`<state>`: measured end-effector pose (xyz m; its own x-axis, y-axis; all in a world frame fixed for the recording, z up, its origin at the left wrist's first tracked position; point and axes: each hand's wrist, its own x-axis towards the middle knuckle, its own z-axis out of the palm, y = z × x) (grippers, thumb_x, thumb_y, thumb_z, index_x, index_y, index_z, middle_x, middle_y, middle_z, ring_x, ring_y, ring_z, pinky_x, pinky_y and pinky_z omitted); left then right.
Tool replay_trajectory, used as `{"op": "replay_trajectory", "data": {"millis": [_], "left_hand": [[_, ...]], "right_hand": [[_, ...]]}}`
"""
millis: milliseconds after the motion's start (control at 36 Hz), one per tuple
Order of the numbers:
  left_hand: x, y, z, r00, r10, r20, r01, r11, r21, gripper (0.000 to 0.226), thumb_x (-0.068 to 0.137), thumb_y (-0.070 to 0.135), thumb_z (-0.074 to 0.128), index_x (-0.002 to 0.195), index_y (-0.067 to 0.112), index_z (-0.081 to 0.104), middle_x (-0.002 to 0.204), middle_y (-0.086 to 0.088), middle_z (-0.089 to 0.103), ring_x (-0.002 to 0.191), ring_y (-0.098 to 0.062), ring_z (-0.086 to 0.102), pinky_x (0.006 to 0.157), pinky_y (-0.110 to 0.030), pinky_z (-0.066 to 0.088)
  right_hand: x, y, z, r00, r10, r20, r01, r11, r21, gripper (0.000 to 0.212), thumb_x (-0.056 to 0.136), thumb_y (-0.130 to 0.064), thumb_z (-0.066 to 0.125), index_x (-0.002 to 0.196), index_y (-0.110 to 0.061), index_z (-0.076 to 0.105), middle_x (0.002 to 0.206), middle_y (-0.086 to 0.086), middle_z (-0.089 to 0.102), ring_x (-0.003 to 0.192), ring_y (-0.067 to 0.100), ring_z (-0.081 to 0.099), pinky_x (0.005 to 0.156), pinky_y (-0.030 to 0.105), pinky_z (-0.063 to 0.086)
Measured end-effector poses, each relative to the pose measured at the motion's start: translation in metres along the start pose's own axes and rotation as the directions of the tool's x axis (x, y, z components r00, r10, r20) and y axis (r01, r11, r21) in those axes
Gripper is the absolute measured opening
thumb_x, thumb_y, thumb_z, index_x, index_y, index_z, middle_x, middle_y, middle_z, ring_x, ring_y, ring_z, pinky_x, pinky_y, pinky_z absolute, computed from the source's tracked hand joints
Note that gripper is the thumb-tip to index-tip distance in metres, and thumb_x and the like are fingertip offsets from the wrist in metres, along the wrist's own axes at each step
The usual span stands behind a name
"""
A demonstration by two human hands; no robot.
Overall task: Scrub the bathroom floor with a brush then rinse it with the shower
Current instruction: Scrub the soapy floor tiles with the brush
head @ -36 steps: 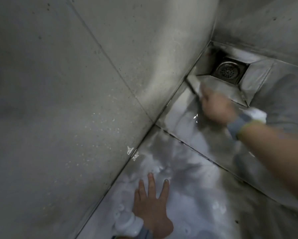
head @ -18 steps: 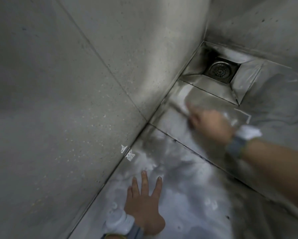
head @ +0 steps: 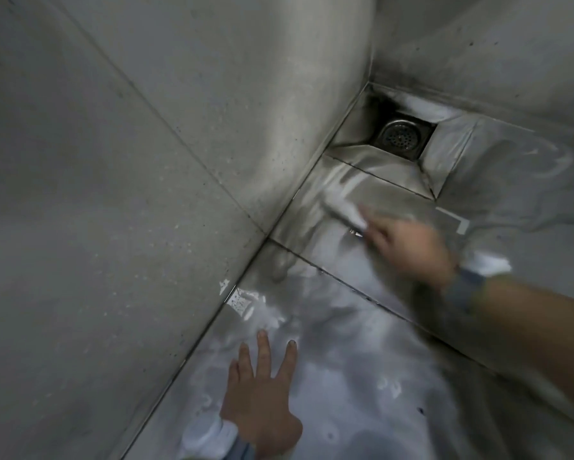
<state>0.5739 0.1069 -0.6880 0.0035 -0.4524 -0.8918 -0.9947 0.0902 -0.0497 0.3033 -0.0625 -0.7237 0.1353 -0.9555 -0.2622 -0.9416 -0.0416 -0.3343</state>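
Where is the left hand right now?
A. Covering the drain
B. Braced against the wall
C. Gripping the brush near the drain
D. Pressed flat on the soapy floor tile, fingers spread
D: the left hand lies flat with fingers spread on the wet floor, while the right hand holds the brush.

Two hands are counted, left hand (head: 260, 405) and right hand (head: 408, 247); one brush (head: 343, 207) and one drain (head: 400, 137) are seen.
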Motion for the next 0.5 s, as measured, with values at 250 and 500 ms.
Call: {"op": "replay_trajectory", "data": {"millis": [250, 500], "left_hand": [[-0.004, 0.001, 0.006, 0.988, -0.042, -0.151, 0.041, 0.999, -0.006, 0.104, 0.072, 0.040, 0.049, 0.160, 0.042, -0.006, 0.167, -0.021, -0.019, 0.153, -0.050, 0.003, 0.122, -0.061, 0.004], [0.021, 0.030, 0.021, 0.859, 0.288, -0.424, -0.261, 0.958, 0.121, 0.108, 0.054, 0.063, 0.069, 0.152, 0.026, 0.044, 0.158, -0.023, 0.037, 0.140, -0.049, 0.041, 0.111, -0.065, 0.027]], "right_hand": [[0.001, 0.004, 0.005, 0.997, 0.043, -0.057, -0.043, 0.999, -0.011, 0.055, 0.098, -0.061, 0.028, 0.152, -0.052, 0.022, 0.124, 0.010, 0.068, 0.108, 0.035, 0.066, 0.086, 0.042, 0.056], [-0.002, 0.050, 0.001, 0.985, 0.059, -0.161, -0.069, 0.996, -0.052, 0.049, 0.102, -0.052, 0.038, 0.151, -0.043, 0.037, 0.120, 0.015, 0.066, 0.100, 0.039, 0.067, 0.078, 0.045, 0.056]]}}
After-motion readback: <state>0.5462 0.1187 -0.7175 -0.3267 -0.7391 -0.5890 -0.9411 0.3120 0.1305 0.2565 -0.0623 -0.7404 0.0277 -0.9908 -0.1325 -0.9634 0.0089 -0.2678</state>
